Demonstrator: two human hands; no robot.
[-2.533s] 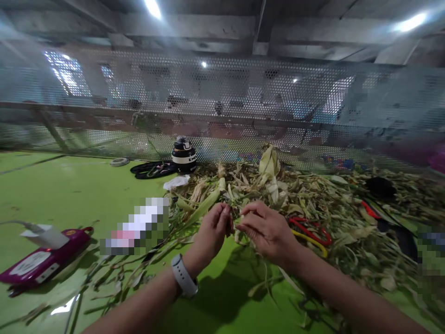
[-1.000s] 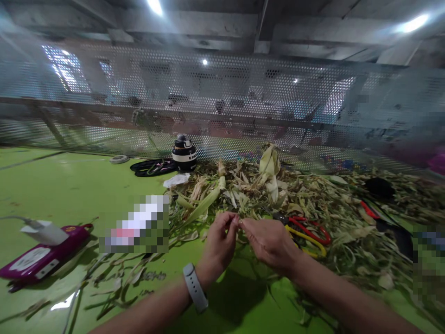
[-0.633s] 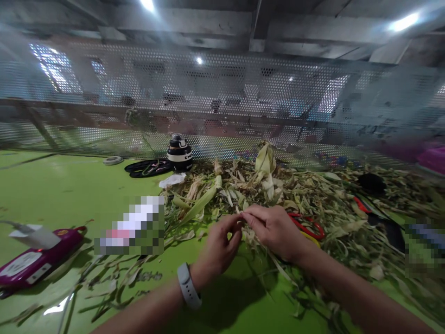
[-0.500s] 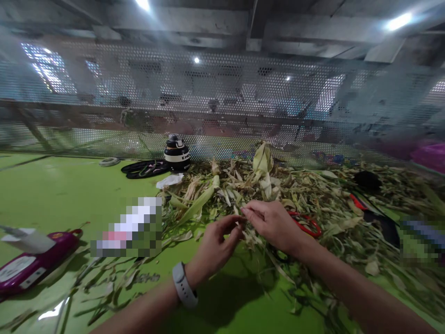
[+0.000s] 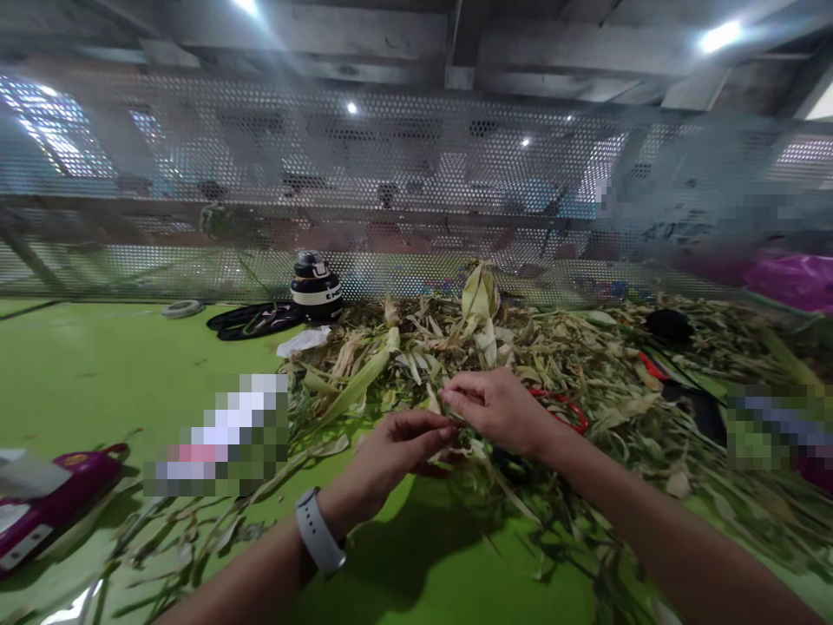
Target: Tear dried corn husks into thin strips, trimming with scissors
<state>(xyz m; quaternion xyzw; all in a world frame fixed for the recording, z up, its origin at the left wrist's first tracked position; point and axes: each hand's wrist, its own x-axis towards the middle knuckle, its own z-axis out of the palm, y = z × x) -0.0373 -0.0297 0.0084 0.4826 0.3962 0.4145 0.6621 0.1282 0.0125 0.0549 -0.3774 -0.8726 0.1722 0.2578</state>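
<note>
My left hand point(image 5: 398, 451), with a pale watch point(image 5: 318, 531) on the wrist, is over the green tabletop point(image 5: 390, 573), thumb and fingertips pinched close together. Just beyond and to the right, my right hand point(image 5: 506, 412) is also closed in a pinch. What either hand holds is too small to make out. Both are at the near edge of a pile of dry corn husks point(image 5: 560, 343). A red-handled hand tool point(image 5: 573, 410) lies in the husks beside my right hand, partly hidden by it. A dark loop point(image 5: 514, 464) shows under my right wrist.
A black bottle point(image 5: 317, 291) stands at the back, by a perforated metal screen point(image 5: 416, 165). A flat black item point(image 5: 251, 321), a tape roll point(image 5: 182, 309) and crumpled white tissue point(image 5: 303, 341) lie nearby. At left sits a purple power strip point(image 5: 65, 486). A purple bag point(image 5: 790, 282) is at right.
The view has turned to the right. My hands met at the fingertips and have since drawn slightly apart, the right higher, the left flatter with fingers pointing right. The yellow handle is now hidden.
</note>
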